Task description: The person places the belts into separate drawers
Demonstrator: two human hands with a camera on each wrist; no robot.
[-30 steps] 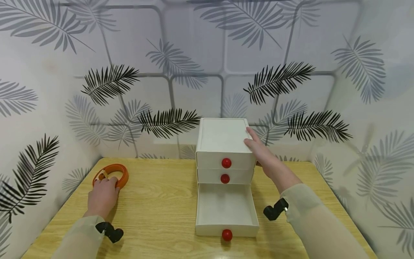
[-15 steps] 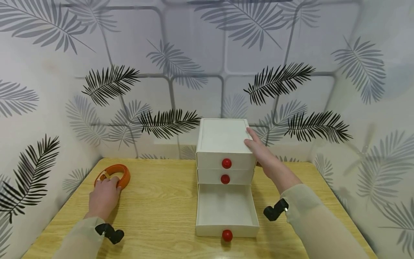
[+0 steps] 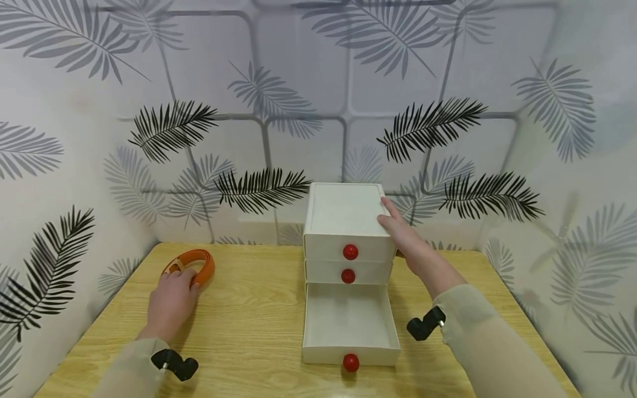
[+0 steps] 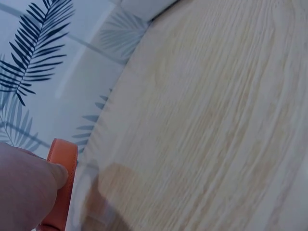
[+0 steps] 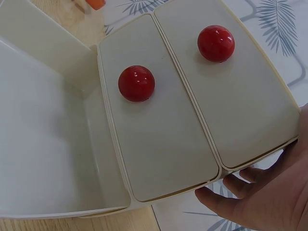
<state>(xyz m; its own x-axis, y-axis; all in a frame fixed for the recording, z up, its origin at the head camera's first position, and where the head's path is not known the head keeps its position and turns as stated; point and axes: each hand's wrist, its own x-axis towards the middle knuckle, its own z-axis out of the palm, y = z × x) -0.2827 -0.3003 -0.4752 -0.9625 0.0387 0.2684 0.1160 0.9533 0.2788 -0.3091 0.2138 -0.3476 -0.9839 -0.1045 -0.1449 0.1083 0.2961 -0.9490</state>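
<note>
My left hand (image 3: 171,301) pinches a coiled orange belt (image 3: 205,271) at the left of the wooden table. A loop or buckle shows at the coil's left side. Close up in the left wrist view, the thumb presses on the belt's (image 4: 63,156) outer face; the other fingers are hidden there. A white drawer cabinet (image 3: 345,207) with round red knobs stands right of centre. Its bottom drawer (image 3: 350,323) is pulled out with nothing inside, while the upper two are pushed in. My right hand (image 3: 410,243) rests along the cabinet's right side, fingers fairly straight in the right wrist view.
The light wooden table (image 3: 249,320) ends at walls with leaf-patterned covering (image 3: 283,138) behind and at both sides. The pulled-out drawer's red knob (image 3: 350,362) juts toward the front. A black camera mount sits on each sleeve.
The left hand has slid a little to the right, bringing the coiled belt along. The right hand and the drawers have stayed put.
</note>
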